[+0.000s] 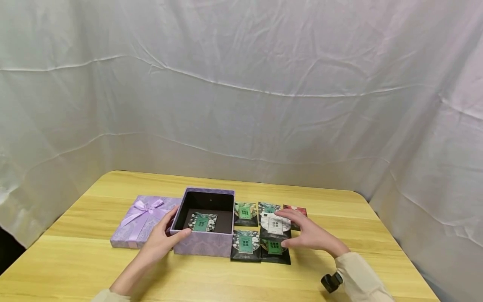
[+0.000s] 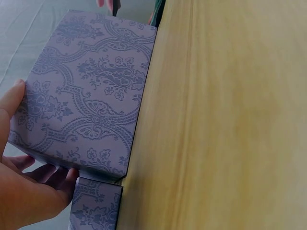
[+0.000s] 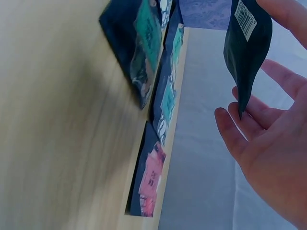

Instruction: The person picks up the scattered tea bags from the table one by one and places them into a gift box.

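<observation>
My left hand [image 1: 160, 237] grips the left side of an open purple patterned box [image 1: 203, 245], thumb at its near corner and fingers along the side wall. In the left wrist view the box's patterned front panel [image 2: 91, 86] shows. Inside lies one tea sachet with a green label [image 1: 203, 223]. My right hand [image 1: 315, 237] holds a white-and-black tea sachet [image 1: 274, 225] between thumb and fingers, raised over the other sachets. The right wrist view shows the held sachet's dark back with a barcode [image 3: 246, 26].
Right of the box lie several tea sachets in two rows, among them a green-labelled one [image 1: 245, 246], a yellow-green one [image 1: 245, 213] and a red one [image 1: 302, 210] at the far right. A purple lid with a ribbon bow [image 1: 130, 228] rests left of the box on the wooden table [image 1: 320, 197].
</observation>
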### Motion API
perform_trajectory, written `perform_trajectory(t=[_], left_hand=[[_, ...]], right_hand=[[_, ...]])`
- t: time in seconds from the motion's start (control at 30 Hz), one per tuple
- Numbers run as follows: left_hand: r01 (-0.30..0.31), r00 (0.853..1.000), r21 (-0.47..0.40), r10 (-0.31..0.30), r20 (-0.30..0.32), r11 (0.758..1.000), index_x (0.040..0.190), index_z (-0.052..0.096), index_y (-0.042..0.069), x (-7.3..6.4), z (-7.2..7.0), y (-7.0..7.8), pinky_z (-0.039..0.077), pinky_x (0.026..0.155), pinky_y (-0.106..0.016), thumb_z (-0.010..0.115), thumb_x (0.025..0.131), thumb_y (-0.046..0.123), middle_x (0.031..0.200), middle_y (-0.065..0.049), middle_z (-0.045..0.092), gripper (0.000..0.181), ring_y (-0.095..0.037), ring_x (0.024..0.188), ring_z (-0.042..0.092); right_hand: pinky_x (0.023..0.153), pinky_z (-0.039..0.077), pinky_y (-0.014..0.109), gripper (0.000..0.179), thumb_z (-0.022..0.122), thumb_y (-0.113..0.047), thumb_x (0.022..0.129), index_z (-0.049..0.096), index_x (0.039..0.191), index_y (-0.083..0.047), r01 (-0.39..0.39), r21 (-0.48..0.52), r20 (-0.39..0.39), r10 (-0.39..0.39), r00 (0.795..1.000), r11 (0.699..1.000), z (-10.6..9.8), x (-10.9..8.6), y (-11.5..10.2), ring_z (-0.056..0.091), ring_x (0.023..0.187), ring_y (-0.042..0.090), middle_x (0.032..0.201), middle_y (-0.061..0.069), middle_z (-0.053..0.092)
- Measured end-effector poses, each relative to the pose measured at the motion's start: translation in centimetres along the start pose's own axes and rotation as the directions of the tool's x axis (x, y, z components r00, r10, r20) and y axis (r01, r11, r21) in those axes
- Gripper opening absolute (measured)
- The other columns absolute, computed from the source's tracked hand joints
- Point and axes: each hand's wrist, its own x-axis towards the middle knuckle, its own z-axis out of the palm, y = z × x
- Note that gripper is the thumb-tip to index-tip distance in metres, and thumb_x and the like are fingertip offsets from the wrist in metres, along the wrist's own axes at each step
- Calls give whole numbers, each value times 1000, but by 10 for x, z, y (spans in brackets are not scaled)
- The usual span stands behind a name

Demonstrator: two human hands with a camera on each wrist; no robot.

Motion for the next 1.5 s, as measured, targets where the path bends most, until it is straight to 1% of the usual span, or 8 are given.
perform_trajectory(t=[0.17,0.27,0.37,0.63,0.87,1.0,1.23,1.5], left_hand=[[-4,1000,-3,4,3,1000,152,25,3,0,0,2,46,84,-22,69,89,11,142,-26,41,78,-37,116,50],[-8,1000,-9,8,6,1000,152,24,2,0,0,1,46,84,-22,69,89,10,142,-26,40,78,-39,117,50],[-3,1000,-7,3,5,1000,152,25,3,1,0,-1,46,85,-21,70,88,11,143,-26,40,78,-40,118,49],[2,1000,-16,-2,9,1000,152,26,5,1,0,-1,47,84,-22,70,89,12,143,-25,40,78,-40,117,49],[-7,1000,8,6,8,1000,152,25,3,1,0,-1,47,83,-23,69,89,13,141,-27,41,78,-38,115,52],[-10,1000,5,10,8,1000,152,25,3,1,0,0,47,83,-23,70,88,12,140,-27,42,78,-39,115,52],[-19,1000,-3,19,1,1000,152,26,2,-1,0,0,47,83,-21,69,89,10,142,-27,40,77,-39,115,50],[-22,1000,-2,22,9,1000,152,24,1,-1,0,1,47,83,-22,68,89,9,141,-27,41,77,-38,115,52]], right_hand=[[97,23,73,81,80,-31,76,44,145,-12,-8,23,-2,8,1000,1000,-1,5,-6,16,139,47,152,18,31],[96,30,69,80,80,-30,77,44,145,-14,-1,38,-5,1,1000,999,0,8,-8,24,136,46,151,19,31],[97,33,67,80,80,-30,77,43,146,-13,2,55,-3,-2,1000,998,0,11,-12,30,134,43,150,18,32],[96,32,68,79,80,-27,78,43,146,-12,19,70,-11,-18,1000,997,-1,19,-21,31,133,41,151,17,32],[97,31,68,82,79,-35,77,41,147,-16,39,64,-4,-39,999,997,-3,26,-30,32,134,41,153,15,30],[98,30,67,82,79,-36,77,42,147,-16,42,60,-2,-42,999,997,-3,32,-35,29,135,39,153,12,30],[97,31,68,78,80,-32,78,44,146,-17,58,65,-8,-57,998,996,2,43,-46,30,135,37,152,12,32],[98,30,67,78,79,-33,79,43,147,-18,70,63,19,-71,997,996,10,58,-61,27,137,34,153,10,31]])
